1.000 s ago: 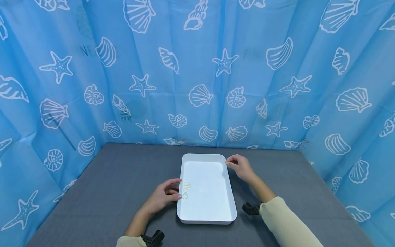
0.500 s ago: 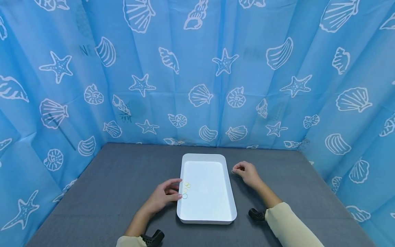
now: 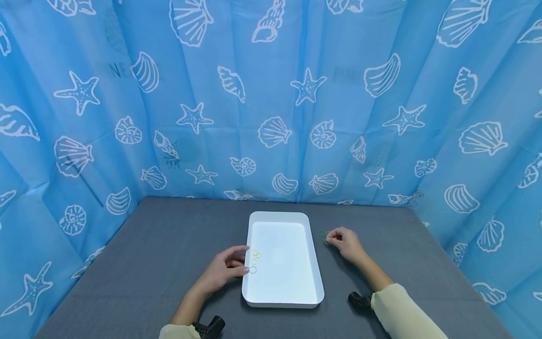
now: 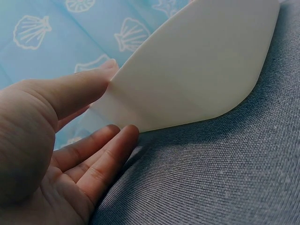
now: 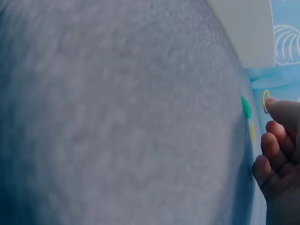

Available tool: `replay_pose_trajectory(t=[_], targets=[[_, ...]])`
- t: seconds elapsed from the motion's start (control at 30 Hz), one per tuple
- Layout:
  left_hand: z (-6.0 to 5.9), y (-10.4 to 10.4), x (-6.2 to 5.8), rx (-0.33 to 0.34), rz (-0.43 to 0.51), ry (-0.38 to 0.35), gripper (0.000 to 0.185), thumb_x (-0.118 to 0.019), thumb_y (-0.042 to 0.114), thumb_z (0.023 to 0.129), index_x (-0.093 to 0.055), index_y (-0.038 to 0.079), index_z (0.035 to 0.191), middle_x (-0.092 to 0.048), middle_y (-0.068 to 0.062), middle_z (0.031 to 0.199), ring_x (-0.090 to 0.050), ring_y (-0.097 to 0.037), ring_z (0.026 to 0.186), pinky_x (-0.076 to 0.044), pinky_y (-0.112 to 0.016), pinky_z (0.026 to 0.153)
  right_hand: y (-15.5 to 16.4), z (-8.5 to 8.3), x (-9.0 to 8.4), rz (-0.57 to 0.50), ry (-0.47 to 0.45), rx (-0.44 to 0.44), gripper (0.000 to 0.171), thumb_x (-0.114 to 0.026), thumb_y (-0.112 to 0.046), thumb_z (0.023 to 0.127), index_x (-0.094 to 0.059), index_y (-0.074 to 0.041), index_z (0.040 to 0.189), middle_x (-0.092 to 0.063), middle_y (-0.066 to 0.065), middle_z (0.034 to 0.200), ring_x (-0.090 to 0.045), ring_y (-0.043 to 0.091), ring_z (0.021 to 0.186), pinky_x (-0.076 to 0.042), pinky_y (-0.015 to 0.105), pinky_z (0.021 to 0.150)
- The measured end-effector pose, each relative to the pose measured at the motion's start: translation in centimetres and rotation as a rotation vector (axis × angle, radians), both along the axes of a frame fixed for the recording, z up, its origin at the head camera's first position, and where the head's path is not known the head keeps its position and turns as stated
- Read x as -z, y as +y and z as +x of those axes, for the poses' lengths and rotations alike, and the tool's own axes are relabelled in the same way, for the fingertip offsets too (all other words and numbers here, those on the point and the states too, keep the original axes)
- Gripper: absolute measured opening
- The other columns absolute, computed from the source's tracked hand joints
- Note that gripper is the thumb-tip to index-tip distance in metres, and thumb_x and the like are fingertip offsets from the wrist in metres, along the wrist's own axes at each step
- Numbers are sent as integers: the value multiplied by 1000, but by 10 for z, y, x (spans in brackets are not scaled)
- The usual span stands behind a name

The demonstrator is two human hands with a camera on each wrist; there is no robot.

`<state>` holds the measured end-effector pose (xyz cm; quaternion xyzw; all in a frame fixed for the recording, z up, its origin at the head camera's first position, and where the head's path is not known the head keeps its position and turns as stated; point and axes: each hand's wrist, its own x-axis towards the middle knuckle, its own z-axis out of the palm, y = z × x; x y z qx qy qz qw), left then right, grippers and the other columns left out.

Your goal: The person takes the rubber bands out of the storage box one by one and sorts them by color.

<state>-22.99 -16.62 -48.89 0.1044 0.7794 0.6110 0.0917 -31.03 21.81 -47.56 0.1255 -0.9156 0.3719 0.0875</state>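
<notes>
Left hand [image 3: 223, 271] in head view: my fingers lie nearly straight, relaxed, tips against the left wall of the white tray [image 3: 282, 301], holding nothing. Rubber bands [image 3: 255, 260], yellowish and greenish, lie inside the tray just past my fingertips. Right hand [image 3: 346, 242] sits on the grey table [image 3: 148, 254] right of the tray, fingers curled down over a few small bands [image 3: 324, 235] on the cloth; can't tell from here whether it's pinching one. Tray is mid-table w/ bare cloth on all sides, curtain [image 3: 271, 94] walls well back. No readable writing, only shell and starfish print.

Left wrist view: thumb [image 4: 75, 91] touches the tray's [image 4: 197, 65] outer wall, fingers [image 4: 105, 157] straight beneath it on the cloth.

Right wrist view: blurry. Fingertip [image 5: 282, 110] touches a yellow band [image 5: 265, 101]; a green band [image 5: 246, 108] and another yellow one [image 5: 253, 133] lie just beside it. Tray corner [image 5: 248, 33] is near, apart from the bands. Grip unclear.
</notes>
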Motion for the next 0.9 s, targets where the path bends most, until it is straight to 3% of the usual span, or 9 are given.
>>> replay_pose_trajectory(t=[0.27, 0.9], targets=[[-1, 0, 0, -8, -8, 0, 59, -76, 21, 86, -52, 10, 138, -57, -14, 119, -60, -23, 95, -51, -37, 78, 6, -2, 3, 53, 27, 11, 5, -69, -3, 88, -67, -5, 83, -60, 4, 82, -52, 17, 73, -43, 37, 68], [2, 1, -3, -10, -2, 4, 57, -76, 20, 86, -53, 11, 138, -58, -15, 120, -60, -23, 95, -51, -35, 78, 6, -13, 2, 165, -9, 86, 7, -67, -5, 89, -68, -3, 83, -61, 4, 79, -52, 18, 70, -43, 39, 66]])
